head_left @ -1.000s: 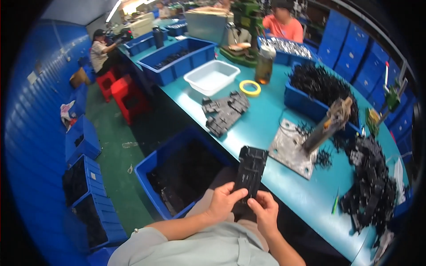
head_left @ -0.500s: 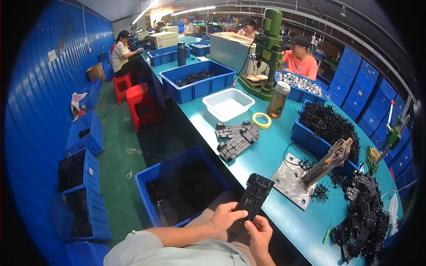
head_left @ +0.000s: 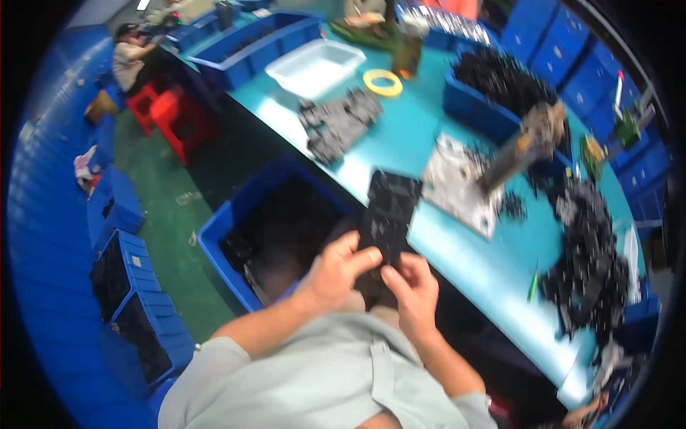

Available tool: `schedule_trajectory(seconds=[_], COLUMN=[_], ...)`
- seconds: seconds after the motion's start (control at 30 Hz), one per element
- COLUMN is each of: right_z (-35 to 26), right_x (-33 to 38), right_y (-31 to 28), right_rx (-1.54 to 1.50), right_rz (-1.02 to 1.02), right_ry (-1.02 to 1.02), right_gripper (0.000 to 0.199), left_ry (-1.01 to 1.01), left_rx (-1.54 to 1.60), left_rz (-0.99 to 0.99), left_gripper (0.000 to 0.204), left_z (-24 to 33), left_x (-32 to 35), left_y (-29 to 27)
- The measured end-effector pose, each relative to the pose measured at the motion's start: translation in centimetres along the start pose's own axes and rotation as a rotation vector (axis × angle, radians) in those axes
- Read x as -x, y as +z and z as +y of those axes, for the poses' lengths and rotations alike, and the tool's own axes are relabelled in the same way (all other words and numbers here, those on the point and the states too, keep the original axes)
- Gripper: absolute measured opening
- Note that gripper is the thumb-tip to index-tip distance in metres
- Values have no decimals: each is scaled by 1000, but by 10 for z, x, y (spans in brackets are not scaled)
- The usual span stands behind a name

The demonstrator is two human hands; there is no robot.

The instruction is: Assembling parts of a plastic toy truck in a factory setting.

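A flat black molded plastic part [head_left: 390, 214], roughly rectangular, is held between both hands above my lap, beside the table's edge. My left hand [head_left: 336, 270] grips its lower left corner, thumb on the face. On its lower right edge my right hand [head_left: 413, 286] closes, thumb near the bottom and fingers behind. Motion blur hides the part's fine detail. A few similar black parts [head_left: 339, 123] lie on the teal table [head_left: 464, 268], and a large heap of them [head_left: 587, 250] sits at the right.
A metal fixture plate [head_left: 457, 187] with an upright post stands on the table. Behind it a blue bin [head_left: 477, 109] holds thin black pieces. Yellow tape [head_left: 382, 83], a white tray [head_left: 314, 68] and a bottle [head_left: 409, 48] stand farther back. Another blue bin [head_left: 223, 263] is left of my lap.
The view has tilted downward, so the scene sits higher and more of my shirt shows. Both hands still hold the black part, now more upright in view.
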State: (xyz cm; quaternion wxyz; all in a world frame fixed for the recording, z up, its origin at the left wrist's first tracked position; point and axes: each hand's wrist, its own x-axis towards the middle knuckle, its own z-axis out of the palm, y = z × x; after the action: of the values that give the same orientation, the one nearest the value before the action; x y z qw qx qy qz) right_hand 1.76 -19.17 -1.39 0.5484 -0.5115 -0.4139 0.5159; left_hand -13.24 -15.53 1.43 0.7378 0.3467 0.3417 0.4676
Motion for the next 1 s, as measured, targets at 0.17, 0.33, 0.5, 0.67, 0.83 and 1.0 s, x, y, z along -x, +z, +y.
schedule_trajectory(seconds=[0.17, 0.33, 0.5, 0.67, 0.83, 1.0], right_z=[-13, -13, -10, -11, -14, -6], right_x=[-1, 6, 11, 10, 8, 13], right_y=[5, 2, 0, -2, -1, 2], right_rx=[-147, -125, -80, 366, 288, 214], right_rz=[-49, -58, -77, 92, 15, 32], right_ry=[78, 29, 18, -305, -325, -285], right_gripper=[21, 21, 23, 31, 26, 31], left_ry=[-61, -72, -22, 161, 354, 734], left_rx=[73, 41, 34, -138, -519, -992], left_rz=[-17, -11, 22, 122, 144, 72], left_gripper=[23, 22, 20, 20, 15, 22], left_z=[-2, -5, -14, -14, -18, -13], left_x=[-2, 1, 6, 5, 0, 3], left_y=[-7, -4, -6, -1, 7, 12])
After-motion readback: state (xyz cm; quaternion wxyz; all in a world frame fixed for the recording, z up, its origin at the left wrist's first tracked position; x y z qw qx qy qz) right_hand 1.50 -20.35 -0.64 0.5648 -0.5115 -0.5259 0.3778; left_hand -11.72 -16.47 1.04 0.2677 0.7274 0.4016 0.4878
